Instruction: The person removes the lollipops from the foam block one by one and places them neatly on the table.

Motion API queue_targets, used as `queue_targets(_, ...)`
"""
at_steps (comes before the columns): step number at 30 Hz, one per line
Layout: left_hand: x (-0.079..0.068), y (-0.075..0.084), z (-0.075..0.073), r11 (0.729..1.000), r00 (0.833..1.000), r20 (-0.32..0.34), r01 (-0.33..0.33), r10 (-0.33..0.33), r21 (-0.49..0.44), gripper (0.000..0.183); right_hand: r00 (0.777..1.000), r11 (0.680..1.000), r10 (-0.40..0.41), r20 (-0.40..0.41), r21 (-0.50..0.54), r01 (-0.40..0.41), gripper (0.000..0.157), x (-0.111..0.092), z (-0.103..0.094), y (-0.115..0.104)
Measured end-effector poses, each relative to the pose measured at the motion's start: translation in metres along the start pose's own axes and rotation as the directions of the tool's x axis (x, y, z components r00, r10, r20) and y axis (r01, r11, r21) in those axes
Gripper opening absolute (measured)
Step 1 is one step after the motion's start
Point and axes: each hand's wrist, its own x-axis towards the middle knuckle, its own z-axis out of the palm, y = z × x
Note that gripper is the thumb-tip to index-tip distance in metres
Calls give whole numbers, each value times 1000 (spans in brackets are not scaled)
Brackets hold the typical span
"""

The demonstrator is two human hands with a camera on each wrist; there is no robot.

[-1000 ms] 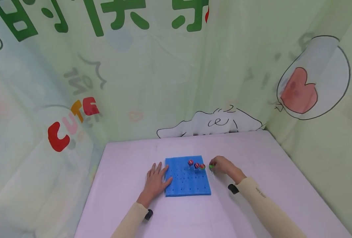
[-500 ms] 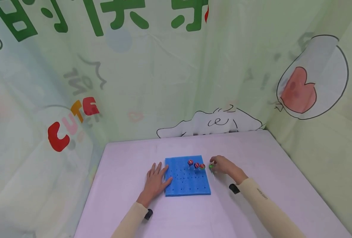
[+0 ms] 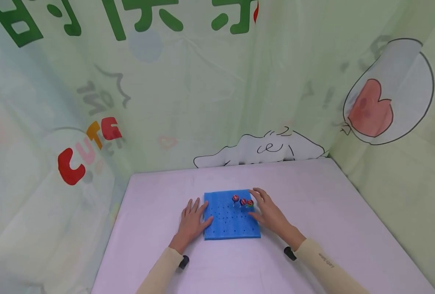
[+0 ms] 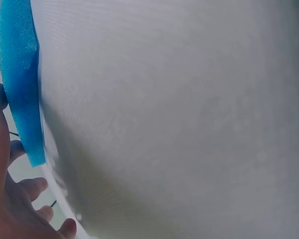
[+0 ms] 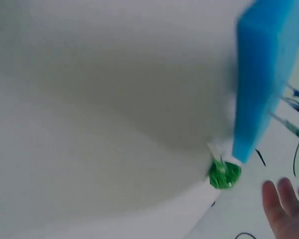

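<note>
A blue foam board (image 3: 226, 228) with rows of small holes lies on the table. Three wrapped lollipops, one dark red (image 3: 235, 198) and two close together (image 3: 243, 202), stand on their sticks near its upper right. My left hand (image 3: 191, 223) rests with spread fingers at the board's left edge, thumb and index finger on it. Beside the right edge, my right hand (image 3: 272, 214) holds nothing; its fingers are spread apart from the thumb, close to the rightmost lollipop. In the right wrist view a green-wrapped lollipop (image 5: 224, 174) lies on the table by the board; the right hand hides it from the head view.
The table (image 3: 158, 196) has a pale lilac cover. Behind and to both sides hang light green printed curtains (image 3: 203, 102), meeting the table's far edge. A small black wrist device (image 3: 290, 253) sits under the right sleeve, and another (image 3: 183, 261) under the left.
My right hand has let go of the green lollipop and moved slightly left to the board's right edge, its fingers spreading. The left hand keeps its place on the board.
</note>
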Motion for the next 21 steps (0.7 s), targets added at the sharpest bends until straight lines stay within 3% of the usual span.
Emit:
queue_targets(6,0,-1,-1,1000,1000,-6,-1,1,8,68,976,995,-74,-205,-79,59,59,-1,12,-7)
queue_targets(8,1,-1,0,1000,1000,-8,-4,4,8,68,969,995,-72,-238,-89,52,54,-2,15,-8)
queue_targets(21,2,-1,1,1000,1000,-15,-6,6,19,68,963,995,-66,-262,-89,44,35,0,20,-8)
